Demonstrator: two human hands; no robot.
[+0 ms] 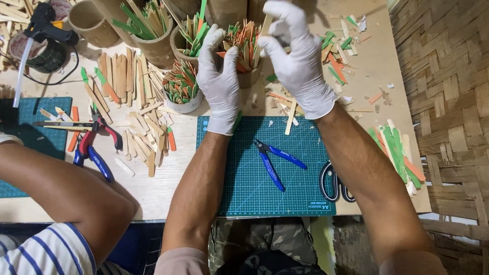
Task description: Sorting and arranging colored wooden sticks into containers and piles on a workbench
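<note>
White-gloved, my left hand (219, 81) wraps its grip around a cup of orange and green sticks (243, 46) at the tabletop's (168, 188) far edge; my right hand (298, 56) pinches one stick's top above it. Blue-handled cutters (277, 160) lie idle on the green cutting mat (300, 193).

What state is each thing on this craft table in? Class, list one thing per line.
Left hand: gloved, grip around the stick-filled cup.
Right hand: gloved, fingers pinched above that cup.
Blue pliers: open, lying on green cutting mat.
Scissors: lying flat, partly under the forearm.
White cup: upright, full of sticks.
</note>
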